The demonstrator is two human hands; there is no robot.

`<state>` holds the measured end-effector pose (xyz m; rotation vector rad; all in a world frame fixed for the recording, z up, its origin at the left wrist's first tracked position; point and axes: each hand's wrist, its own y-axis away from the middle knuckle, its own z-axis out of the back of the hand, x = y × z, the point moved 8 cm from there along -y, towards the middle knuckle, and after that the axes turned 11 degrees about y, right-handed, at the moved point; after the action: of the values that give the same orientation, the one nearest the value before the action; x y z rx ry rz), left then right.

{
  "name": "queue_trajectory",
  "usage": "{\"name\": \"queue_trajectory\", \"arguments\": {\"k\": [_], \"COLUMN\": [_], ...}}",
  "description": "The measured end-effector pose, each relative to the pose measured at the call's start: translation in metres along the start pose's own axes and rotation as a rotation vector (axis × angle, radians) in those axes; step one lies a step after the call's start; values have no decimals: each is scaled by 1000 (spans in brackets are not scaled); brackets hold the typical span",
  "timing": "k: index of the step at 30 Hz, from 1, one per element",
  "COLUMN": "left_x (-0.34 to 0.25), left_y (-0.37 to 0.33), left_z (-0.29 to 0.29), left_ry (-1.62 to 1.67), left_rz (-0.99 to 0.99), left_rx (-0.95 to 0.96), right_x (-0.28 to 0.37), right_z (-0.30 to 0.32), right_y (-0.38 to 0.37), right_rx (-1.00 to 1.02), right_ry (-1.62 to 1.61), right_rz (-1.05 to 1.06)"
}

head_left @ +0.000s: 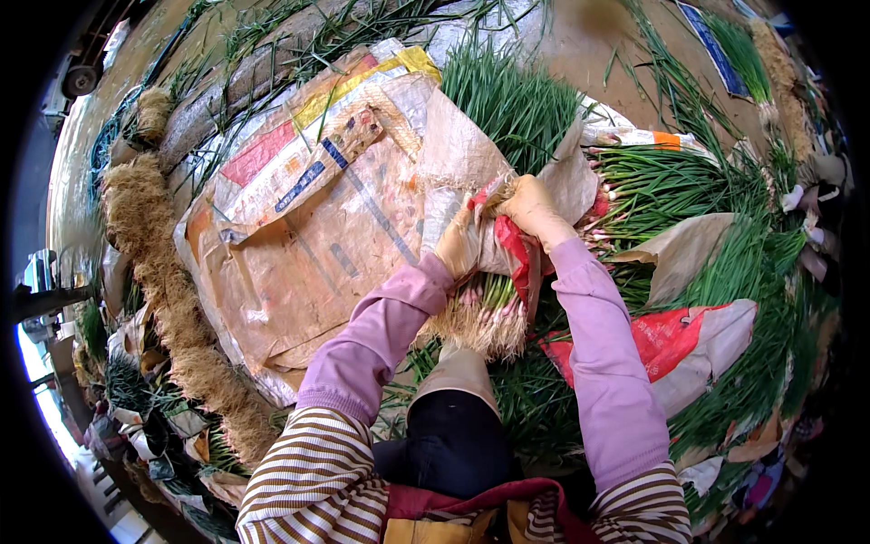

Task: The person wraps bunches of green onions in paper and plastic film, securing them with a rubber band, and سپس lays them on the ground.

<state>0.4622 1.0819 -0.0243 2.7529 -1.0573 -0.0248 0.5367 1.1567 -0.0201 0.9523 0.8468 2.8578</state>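
A thick bundle of spring onions stretches away from me, its green tops at the far end and its pale roots near my knee. A beige woven plastic wrap covers its middle. My left hand, in a tan glove, presses its closed fingers to the wrap on the left side. My right hand, also gloved, is closed at the top of the bundle, beside the left. Both hands grip gathered material between them, where a red strip of the wrap hangs down.
A stack of flattened woven sacks lies to the left. Beyond it runs a row of onion roots. More spring onions lie on the right, with a red and white sack piece nearer me. My boot stands below the bundle.
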Motion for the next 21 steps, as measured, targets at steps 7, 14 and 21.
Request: {"name": "queue_trajectory", "arguments": {"k": [7,14,21], "left_x": [-11,-21,-61], "left_y": [9,36,64], "left_z": [17,21,-11], "left_ry": [-490,-421,-1036], "left_rz": [-252,-212,-620], "left_rx": [-271,-491,-281], "right_x": [18,-7,-114], "right_z": [54,-27,-1], "right_y": [48,78,113], "right_rx": [-123,-226,-312], "right_ry": [-711,-758,-836], "right_rz": [243,-40,-158]}}
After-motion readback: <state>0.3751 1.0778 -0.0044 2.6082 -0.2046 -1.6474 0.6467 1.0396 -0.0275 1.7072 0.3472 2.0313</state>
